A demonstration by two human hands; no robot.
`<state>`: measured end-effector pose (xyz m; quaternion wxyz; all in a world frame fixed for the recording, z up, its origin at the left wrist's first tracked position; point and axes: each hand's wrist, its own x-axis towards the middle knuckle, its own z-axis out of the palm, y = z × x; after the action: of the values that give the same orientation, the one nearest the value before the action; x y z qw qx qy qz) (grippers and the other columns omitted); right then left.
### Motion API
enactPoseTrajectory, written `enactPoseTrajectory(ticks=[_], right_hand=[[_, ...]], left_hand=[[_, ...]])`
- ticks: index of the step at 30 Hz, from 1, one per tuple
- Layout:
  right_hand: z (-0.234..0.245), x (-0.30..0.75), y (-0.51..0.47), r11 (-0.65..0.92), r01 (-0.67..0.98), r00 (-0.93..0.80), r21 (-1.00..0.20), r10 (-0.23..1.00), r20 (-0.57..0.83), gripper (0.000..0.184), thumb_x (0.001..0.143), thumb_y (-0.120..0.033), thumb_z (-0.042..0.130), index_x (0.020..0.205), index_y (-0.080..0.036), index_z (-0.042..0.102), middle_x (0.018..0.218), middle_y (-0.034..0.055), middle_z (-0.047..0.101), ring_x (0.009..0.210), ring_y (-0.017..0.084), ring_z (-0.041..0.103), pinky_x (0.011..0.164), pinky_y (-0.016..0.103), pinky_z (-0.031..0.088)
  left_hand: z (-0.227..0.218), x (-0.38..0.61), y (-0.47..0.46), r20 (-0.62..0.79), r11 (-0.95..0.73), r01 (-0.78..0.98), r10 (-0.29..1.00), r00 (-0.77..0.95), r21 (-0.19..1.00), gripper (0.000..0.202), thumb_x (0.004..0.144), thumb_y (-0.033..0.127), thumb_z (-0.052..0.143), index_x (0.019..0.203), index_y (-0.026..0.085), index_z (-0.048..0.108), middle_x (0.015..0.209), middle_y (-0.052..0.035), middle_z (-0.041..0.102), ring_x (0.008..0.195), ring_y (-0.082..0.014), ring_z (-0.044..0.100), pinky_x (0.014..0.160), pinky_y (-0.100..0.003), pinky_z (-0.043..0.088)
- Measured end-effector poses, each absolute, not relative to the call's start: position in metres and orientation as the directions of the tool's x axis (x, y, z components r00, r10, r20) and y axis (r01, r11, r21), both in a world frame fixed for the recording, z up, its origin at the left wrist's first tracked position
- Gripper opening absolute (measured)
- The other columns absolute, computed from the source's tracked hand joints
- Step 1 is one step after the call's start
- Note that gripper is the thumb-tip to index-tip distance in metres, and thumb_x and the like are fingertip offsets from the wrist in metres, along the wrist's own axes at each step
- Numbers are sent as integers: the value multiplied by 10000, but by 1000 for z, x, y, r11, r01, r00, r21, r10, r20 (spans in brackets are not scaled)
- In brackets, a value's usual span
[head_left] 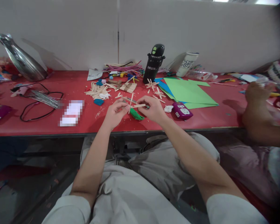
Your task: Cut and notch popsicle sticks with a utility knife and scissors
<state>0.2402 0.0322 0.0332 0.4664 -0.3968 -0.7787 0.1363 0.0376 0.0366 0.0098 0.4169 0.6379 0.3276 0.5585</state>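
Small wooden craft sticks joined in a cross [132, 104] are between my hands, above the table's front part. My left hand [116, 112] pinches the cross at its left side with thumb and fingertips. Curled close on the other side, my right hand [153, 108] has its fingers around a thin grey tool [146, 106], partly hidden, whose kind I cannot make out. One stick arm points at the right fingers. Just below the cross lies a bright green crumpled piece [137, 114] on the red table.
Loose sticks [96, 91] and several stick crosses [159, 92] lie behind my hands. A black bottle [154, 63] stands at the back, with green sheets [189, 91] to its right. A purple pack [182, 111] sits near my right hand. Another person's hand [258, 102] is at far right.
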Motion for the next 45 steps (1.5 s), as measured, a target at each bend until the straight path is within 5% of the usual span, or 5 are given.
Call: enactPoseTrajectory(ticks=[9, 20, 28, 35, 45], right_hand=[[33, 238, 30, 620, 418, -328, -664, 785, 526, 236, 935, -402, 618, 931, -188, 716, 840, 50, 701, 710, 153, 587, 675, 312, 492], [33, 224, 26, 417, 100, -160, -903, 903, 399, 432, 803, -620, 749, 863, -193, 734, 645, -13, 644, 544, 96, 535, 541, 253, 468], [33, 244, 44, 373, 21, -53, -928, 927, 371, 465, 857, -721, 620, 908, -277, 489, 795, 23, 673, 756, 206, 713, 685, 379, 601], [40, 261, 46, 383, 53, -124, -922, 919, 375, 403, 915, -574, 621, 1158, -311, 436, 913, 27, 667, 819, 226, 730, 632, 378, 583], [47, 245, 27, 329, 111, -313, -938, 907, 281, 435, 877, -605, 685, 1058, -237, 540, 694, -24, 674, 423, 99, 532, 391, 254, 387]], left_hand=[[11, 30, 36, 407, -406, -37, 907, 111, 913, 295, 808, 479, 772, 884, 194, 785, 887, -64, 770, 780, -181, 702, 790, -355, 592], [21, 35, 28, 477, -480, 6, 873, 100, 877, 234, 775, 422, 801, 785, 189, 783, 878, -69, 772, 839, -195, 698, 811, -339, 573], [22, 32, 28, 442, -443, -20, 896, -44, 896, 315, 724, 472, 846, 783, 195, 709, 834, -40, 742, 802, -172, 710, 792, -320, 597], [21, 35, 32, 290, -278, -350, 957, -19, 895, 410, 615, 320, 902, 772, 208, 541, 804, 4, 678, 745, -177, 745, 731, -336, 642], [18, 35, 32, 230, -151, -501, 968, 99, 852, 579, 665, 237, 887, 1098, 280, 506, 897, 32, 693, 803, -174, 773, 776, -299, 647]])
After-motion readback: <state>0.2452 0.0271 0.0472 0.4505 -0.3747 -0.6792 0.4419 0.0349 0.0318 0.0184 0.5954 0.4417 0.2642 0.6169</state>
